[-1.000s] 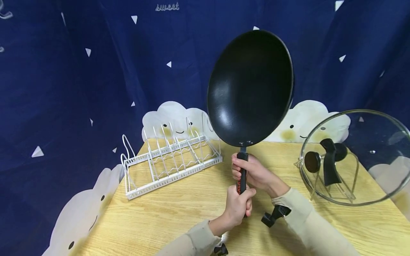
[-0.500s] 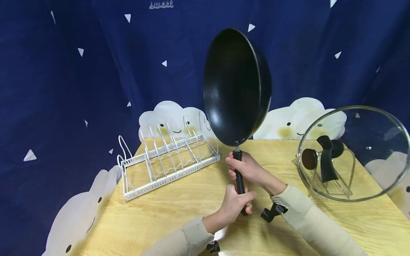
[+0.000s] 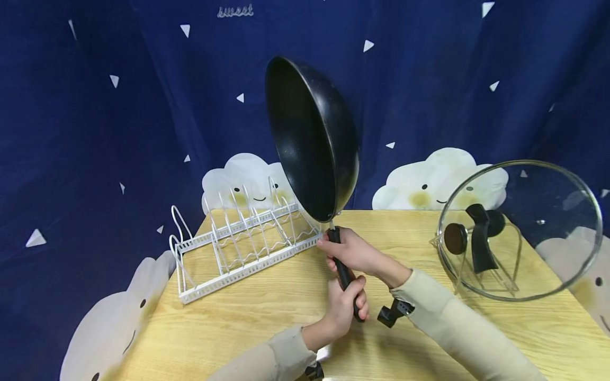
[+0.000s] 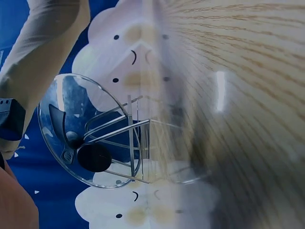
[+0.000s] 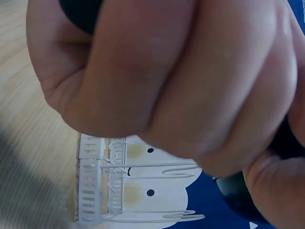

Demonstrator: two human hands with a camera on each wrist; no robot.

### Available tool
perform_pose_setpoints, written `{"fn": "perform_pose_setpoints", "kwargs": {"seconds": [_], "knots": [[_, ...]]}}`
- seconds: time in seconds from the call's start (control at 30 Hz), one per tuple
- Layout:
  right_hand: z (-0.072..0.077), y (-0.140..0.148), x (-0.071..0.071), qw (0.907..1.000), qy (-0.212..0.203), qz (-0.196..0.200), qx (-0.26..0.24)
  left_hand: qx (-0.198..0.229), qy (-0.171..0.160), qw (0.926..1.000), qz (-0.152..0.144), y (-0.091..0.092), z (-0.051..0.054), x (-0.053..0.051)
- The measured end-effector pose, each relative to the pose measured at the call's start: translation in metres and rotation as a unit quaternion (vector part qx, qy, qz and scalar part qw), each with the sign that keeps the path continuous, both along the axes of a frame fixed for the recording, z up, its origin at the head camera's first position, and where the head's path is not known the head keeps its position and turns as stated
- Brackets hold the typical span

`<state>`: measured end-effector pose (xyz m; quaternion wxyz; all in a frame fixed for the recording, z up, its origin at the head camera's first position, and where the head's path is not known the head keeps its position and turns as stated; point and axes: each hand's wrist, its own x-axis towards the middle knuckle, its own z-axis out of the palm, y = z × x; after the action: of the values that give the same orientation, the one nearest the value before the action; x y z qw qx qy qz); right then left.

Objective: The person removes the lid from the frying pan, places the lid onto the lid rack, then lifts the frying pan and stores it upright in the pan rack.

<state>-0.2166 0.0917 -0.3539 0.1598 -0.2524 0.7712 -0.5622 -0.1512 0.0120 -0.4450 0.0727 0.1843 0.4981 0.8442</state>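
Note:
A deep black wok [image 3: 312,137] is held up over the table, on edge, its hollow turned to the left and its dark outer side to the right. My right hand [image 3: 355,248] grips the black handle just below the wok's bowl. Lower on that handle, my left hand [image 3: 342,309] is wrapped round near its end. In the right wrist view the curled fingers of the right hand [image 5: 176,81] fill the upper part. Just left of the wok stands a white wire rack [image 3: 243,248] with upright dividers; the bowl hides its far right end.
At the right, a glass lid [image 3: 562,293] with a black knob leans upright in a metal wire stand [image 3: 514,259]. The light wooden table [image 3: 267,323] ends at a dark blue curtain [image 3: 419,69] with white clouds.
Both hands have turned the wok, so its hollow now faces left instead of toward me. The bowl has moved left, nearer the white rack, and its handle now leans.

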Motion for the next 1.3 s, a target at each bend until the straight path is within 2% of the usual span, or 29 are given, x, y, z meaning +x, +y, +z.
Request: {"fn": "perform_pose_setpoints", "kwargs": {"seconds": [0.43,0.63,0.83,0.97,1.13,1.3], "knots": [[-0.001,-0.016,-0.009,0.9994,-0.015,0.021,0.024,0.031,-0.046,0.9982,0.022,-0.007,0.003,0.003],[-0.004,-0.018,-0.012,0.9977,-0.057,0.033,0.014,0.051,-0.069,0.9962,0.015,-0.006,0.002,0.004],[-0.012,-0.016,-0.014,0.9943,-0.096,0.047,-0.007,0.051,-0.08,0.995,0.031,-0.005,0.0,0.008],[-0.015,-0.016,-0.016,0.9939,-0.099,0.045,-0.011,0.052,-0.087,0.9941,0.039,-0.005,0.0,0.008],[-0.012,-0.021,-0.016,0.9945,-0.094,0.047,-0.008,0.058,-0.093,0.9934,0.034,-0.008,0.002,0.007],[-0.012,-0.024,-0.016,0.9915,-0.114,0.062,-0.011,0.068,-0.107,0.9916,0.021,-0.01,0.004,0.01]]}}
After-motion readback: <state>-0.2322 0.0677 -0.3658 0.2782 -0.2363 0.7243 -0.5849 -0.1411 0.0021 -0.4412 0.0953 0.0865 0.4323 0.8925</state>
